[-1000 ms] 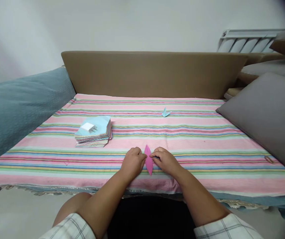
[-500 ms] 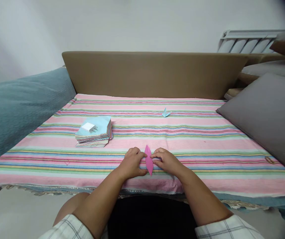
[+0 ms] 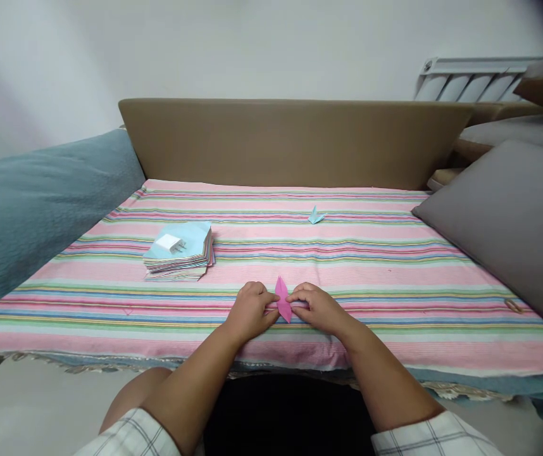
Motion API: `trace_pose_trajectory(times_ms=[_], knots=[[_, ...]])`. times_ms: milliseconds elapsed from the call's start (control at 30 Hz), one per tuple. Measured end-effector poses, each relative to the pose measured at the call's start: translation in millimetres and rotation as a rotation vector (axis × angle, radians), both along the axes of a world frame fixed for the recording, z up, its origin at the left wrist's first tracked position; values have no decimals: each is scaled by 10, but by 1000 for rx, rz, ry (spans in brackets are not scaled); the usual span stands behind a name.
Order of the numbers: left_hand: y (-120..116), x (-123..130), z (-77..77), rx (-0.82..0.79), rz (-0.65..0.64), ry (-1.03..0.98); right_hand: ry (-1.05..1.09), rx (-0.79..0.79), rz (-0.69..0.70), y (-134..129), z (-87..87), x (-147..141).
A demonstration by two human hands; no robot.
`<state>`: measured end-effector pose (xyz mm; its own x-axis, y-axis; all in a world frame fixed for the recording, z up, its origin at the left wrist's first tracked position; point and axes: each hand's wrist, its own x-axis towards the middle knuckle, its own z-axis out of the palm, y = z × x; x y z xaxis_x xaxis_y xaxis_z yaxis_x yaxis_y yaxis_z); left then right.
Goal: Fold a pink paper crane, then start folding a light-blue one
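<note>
A pink piece of folded origami paper (image 3: 283, 300), narrow and pointed at its far and near ends, is held just above the striped cloth (image 3: 385, 275). My left hand (image 3: 253, 310) pinches its left edge between thumb and fingers. On the opposite edge, my right hand (image 3: 316, 308) grips it the same way, fingertips close to those of the left. Farther back on the cloth sits a small light-blue folded paper bird (image 3: 316, 216), apart from both hands.
To the left lies a stack of square paper (image 3: 181, 256) with a white plug adapter (image 3: 170, 243) on top. A grey cushion (image 3: 509, 215) leans at the right, near a small brown loop (image 3: 513, 306). A brown backrest (image 3: 295, 142) runs along the back.
The near point of the pink paper has come up, so the piece looks shorter. My left thumb has shifted forward and inward; my right hand is nearly still.
</note>
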<state>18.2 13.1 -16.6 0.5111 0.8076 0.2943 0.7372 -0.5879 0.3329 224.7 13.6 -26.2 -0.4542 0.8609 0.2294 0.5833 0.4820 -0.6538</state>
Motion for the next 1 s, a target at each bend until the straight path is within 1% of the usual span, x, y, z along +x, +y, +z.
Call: trace_pose_trajectory(times_ms=[267, 467, 600, 767, 1000], knots=[[21, 8, -17, 19, 0, -18, 10, -26, -39, -16, 11, -16], [10, 24, -7, 23, 28, -31, -12, -5, -84, -2, -3, -57], [19, 43, -22, -6, 73, -79, -17, 2, -123, 1, 4, -87], [42, 71, -41, -42, 133, -124, -31, -33, -166, -11, 15, -101], [27, 112, -6, -46, 177, -141, -23, -56, -185, -12, 50, -116]])
